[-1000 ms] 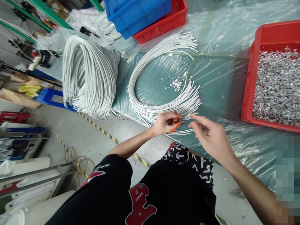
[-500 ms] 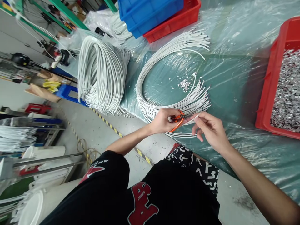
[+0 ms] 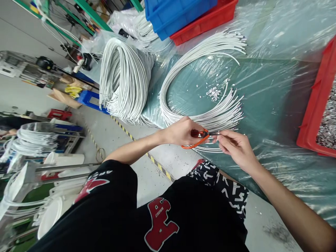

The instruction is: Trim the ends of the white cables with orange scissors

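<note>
My left hand (image 3: 185,133) is closed around orange-handled pliers (image 3: 196,144), whose slim dark jaws point toward my right hand (image 3: 233,141). The fingers of my right hand are pinched at the jaw tips, where the end of a white cable seems to be; the fingertips mostly hide it. Just beyond both hands, a looped bundle of white cables (image 3: 165,89) lies on the table, its ends fanned out to the right. A small heap of silvery scraps (image 3: 214,93) sits inside that loop.
A big coil of white cable (image 3: 126,80) stands at the left of the plastic-covered table (image 3: 273,98). Blue bins (image 3: 181,15) and a red bin (image 3: 207,26) are at the back. On the right is a red bin (image 3: 309,129) of silvery scraps.
The plier jaws have come to my right fingertips, where a white cable end was showing clearly before. My view has shifted, so the table things appear further right.
</note>
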A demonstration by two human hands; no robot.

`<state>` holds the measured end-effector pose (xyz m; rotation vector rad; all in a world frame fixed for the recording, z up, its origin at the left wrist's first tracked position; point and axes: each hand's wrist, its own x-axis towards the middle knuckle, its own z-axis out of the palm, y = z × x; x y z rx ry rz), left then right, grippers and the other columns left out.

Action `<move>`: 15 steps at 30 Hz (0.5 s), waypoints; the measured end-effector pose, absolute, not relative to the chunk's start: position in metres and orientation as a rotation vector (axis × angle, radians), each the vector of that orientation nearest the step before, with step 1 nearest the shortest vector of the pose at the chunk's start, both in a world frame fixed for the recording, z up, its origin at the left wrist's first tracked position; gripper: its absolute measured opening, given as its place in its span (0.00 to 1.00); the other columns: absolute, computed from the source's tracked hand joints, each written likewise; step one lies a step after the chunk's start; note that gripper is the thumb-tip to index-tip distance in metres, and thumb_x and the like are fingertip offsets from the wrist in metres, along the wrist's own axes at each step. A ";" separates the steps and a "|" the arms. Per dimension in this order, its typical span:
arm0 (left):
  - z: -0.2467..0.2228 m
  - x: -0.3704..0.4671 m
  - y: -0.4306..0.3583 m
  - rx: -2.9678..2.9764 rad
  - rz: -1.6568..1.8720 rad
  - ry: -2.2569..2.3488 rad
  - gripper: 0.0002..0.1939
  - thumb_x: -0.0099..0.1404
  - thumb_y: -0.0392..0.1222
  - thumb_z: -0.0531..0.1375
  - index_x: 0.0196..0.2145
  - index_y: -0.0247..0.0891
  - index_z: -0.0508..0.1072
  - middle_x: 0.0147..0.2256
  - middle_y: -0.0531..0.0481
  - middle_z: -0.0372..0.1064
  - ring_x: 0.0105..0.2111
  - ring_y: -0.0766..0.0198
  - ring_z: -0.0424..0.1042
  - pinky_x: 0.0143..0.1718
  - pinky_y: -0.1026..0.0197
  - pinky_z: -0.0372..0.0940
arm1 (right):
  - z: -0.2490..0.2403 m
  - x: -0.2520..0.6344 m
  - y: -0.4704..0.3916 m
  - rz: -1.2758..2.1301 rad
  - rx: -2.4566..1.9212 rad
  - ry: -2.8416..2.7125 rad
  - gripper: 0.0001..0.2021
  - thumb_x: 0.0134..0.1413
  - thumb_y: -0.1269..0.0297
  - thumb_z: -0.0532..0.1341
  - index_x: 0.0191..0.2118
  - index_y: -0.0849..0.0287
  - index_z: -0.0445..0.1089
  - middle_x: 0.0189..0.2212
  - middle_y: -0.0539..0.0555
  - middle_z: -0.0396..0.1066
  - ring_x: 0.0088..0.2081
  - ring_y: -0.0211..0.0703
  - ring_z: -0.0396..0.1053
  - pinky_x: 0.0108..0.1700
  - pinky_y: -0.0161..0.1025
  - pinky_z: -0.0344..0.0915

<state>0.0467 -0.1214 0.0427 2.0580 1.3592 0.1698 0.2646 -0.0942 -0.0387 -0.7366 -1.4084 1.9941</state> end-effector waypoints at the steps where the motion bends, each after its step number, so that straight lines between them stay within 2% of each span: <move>1: 0.043 0.047 -0.121 2.052 0.169 1.355 0.22 0.69 0.50 0.59 0.21 0.36 0.65 0.19 0.58 0.52 0.23 0.71 0.44 0.24 0.63 0.47 | -0.039 0.265 -0.094 1.995 -0.741 -1.420 0.16 0.59 0.50 0.65 0.33 0.61 0.75 0.21 0.49 0.63 0.20 0.32 0.52 0.21 0.35 0.47; 5: 0.042 0.047 -0.121 2.034 0.210 1.354 0.21 0.68 0.49 0.60 0.21 0.36 0.65 0.19 0.58 0.51 0.23 0.71 0.43 0.24 0.63 0.46 | -0.037 0.264 -0.094 1.963 -0.743 -1.475 0.18 0.59 0.48 0.64 0.32 0.61 0.75 0.21 0.49 0.63 0.20 0.32 0.51 0.22 0.36 0.47; 11: 0.041 0.045 -0.121 2.040 0.198 1.357 0.21 0.68 0.48 0.61 0.20 0.36 0.65 0.19 0.59 0.48 0.23 0.71 0.43 0.24 0.63 0.46 | -0.036 0.264 -0.095 1.896 -0.743 -1.501 0.19 0.58 0.46 0.65 0.29 0.59 0.74 0.18 0.46 0.58 0.21 0.34 0.53 0.26 0.36 0.56; 15: 0.042 0.045 -0.120 2.034 0.197 1.329 0.22 0.69 0.48 0.60 0.20 0.36 0.63 0.19 0.59 0.48 0.23 0.70 0.42 0.24 0.62 0.46 | -0.040 0.264 -0.095 1.902 -0.753 -1.515 0.19 0.57 0.47 0.65 0.30 0.60 0.75 0.18 0.47 0.58 0.21 0.34 0.53 0.23 0.36 0.52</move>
